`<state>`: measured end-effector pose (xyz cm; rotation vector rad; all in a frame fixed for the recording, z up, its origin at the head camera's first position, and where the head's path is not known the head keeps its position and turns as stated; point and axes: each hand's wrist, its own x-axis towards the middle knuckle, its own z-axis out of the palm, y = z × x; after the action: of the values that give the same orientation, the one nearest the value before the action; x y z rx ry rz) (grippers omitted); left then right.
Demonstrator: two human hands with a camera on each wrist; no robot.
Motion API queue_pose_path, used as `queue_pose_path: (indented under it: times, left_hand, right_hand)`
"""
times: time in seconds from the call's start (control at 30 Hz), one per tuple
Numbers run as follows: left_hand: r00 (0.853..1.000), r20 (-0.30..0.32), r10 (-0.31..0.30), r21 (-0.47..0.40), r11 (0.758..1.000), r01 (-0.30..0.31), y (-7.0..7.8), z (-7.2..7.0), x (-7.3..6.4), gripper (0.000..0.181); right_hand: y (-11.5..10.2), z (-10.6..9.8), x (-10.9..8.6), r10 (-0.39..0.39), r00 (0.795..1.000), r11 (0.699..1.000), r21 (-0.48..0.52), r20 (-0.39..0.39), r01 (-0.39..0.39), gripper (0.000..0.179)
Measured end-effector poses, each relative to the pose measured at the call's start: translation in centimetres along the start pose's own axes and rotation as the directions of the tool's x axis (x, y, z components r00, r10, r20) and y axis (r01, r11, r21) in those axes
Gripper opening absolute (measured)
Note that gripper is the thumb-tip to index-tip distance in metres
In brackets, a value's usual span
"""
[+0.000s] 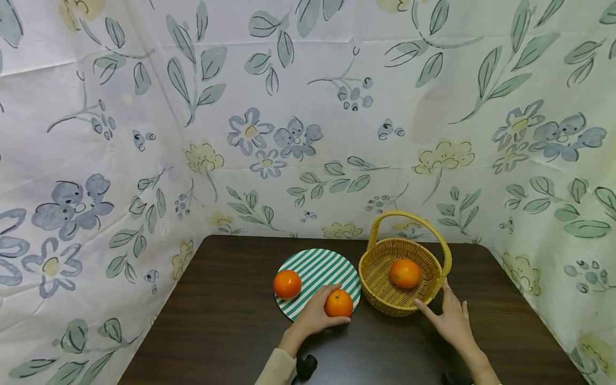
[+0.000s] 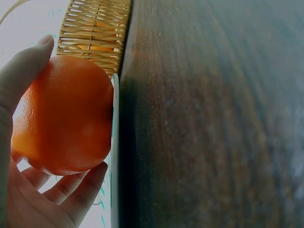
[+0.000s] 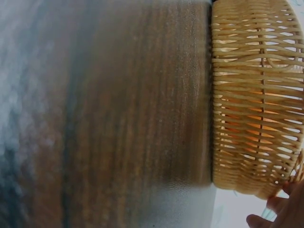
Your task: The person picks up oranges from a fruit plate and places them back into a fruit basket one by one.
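Note:
My left hand (image 1: 317, 313) grips an orange (image 1: 339, 303) at the near right part of a round plate with green and white stripes (image 1: 321, 264). In the left wrist view, the thumb lies along one side of this orange (image 2: 66, 116) and the fingers curl against the other, close over the plate's rim. A second orange (image 1: 287, 284) sits at the plate's left edge. My right hand (image 1: 452, 321) touches the near right side of a yellow wicker basket (image 1: 380, 267), thumb and fingers spread at its rim. Inside the basket lies another orange (image 1: 405, 273).
The basket stands just right of the plate on a dark brown wooden table (image 1: 231, 299), its tall arched handle (image 1: 409, 215) upright. A floral cloth (image 1: 298, 133) hangs behind the table and along both sides. A black wrist device (image 1: 306, 367) shows below the left hand.

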<state>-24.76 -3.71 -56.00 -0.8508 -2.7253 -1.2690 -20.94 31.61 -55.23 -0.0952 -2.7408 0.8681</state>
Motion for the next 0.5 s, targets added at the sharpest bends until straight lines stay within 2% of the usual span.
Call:
queue_pose_path:
  times: [0.5]
  left_hand:
    - [1.0, -0.009, 0.014, -0.014, 1.0, -0.014, 0.44, -0.18, 0.35, 0.078]
  right_hand:
    - [-0.28, -0.13, -0.25, 0.01, 0.999, 1.0, 0.004, 0.031, -0.011, 0.103]
